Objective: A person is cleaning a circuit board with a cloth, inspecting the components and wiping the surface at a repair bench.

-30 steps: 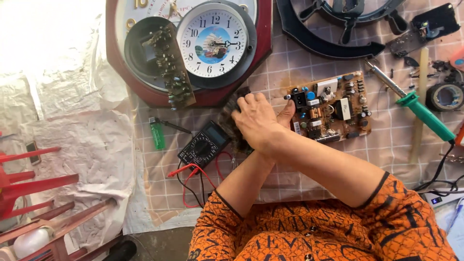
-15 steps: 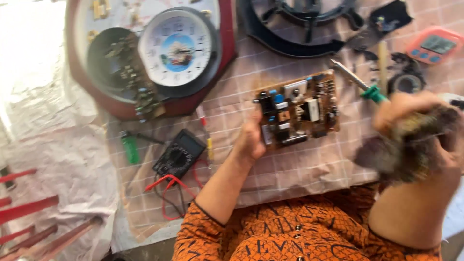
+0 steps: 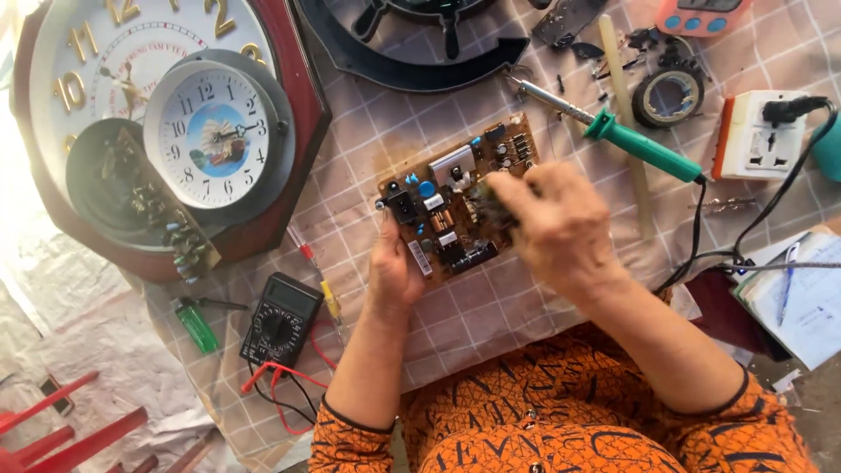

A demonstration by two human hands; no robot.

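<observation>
A: Steadying the circuit board (image 3: 455,210) first: my left hand (image 3: 392,267) has its near-left edge, fingers curled shut on it, the board lying flat on the checked cloth (image 3: 517,315) below the big wall clock (image 3: 166,131).

B: And the right?

A: That is what changed. Half a second ago my right hand (image 3: 556,229) was off at the right side with something dark and bristly in it; now it is over the board's middle, fingers pinched on a small dark tuft (image 3: 491,208) that touches the components. I read it as a brush, but I cannot tell for sure. To me that means work on the board face is starting now.

B: What lies around?

A: 1 green-handled soldering iron (image 3: 626,138) just above the right hand, untouched, its cord running right beside a white socket block (image 3: 758,136). 1 tape roll (image 3: 670,96) above that. 1 multimeter (image 3: 279,320) and 1 green lighter (image 3: 197,324) lie well left of the board.
</observation>
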